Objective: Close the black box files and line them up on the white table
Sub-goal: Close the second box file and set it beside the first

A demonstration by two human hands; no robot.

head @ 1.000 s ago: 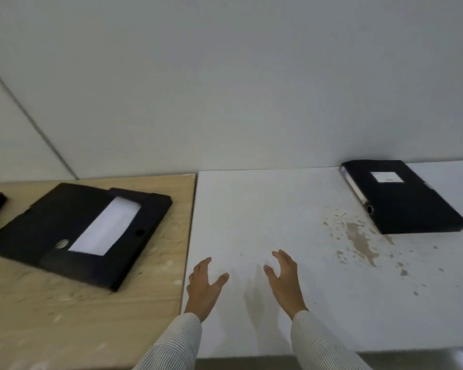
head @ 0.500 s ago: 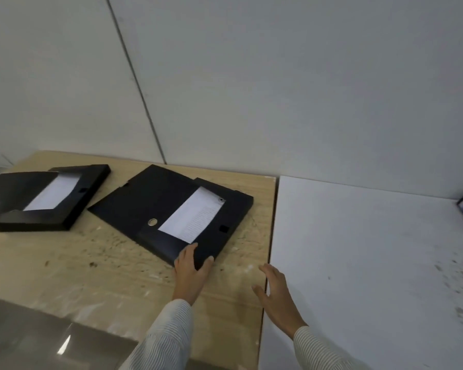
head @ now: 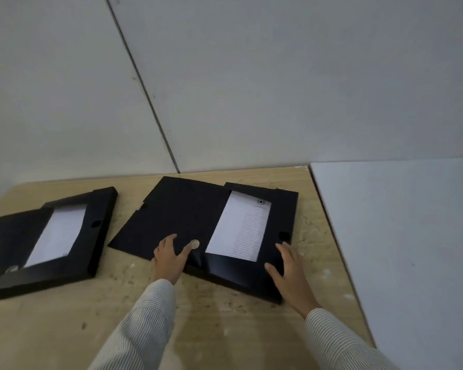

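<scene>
Two black box files lay open on the wooden table; neither was on the white table, which adjoined to the right.

Nearer box file: tray on the right, holding a white printed sheet. Its lid flap was folded out flat to the left, with a round silver button near its front edge. A small black catch showed on the tray's right wall. File turned at an angle to the table edge.

Second box file: further left, also open, white sheet inside the tray, flap lying out to the left and cut off by the picture edge. Well apart from the first.
</scene>
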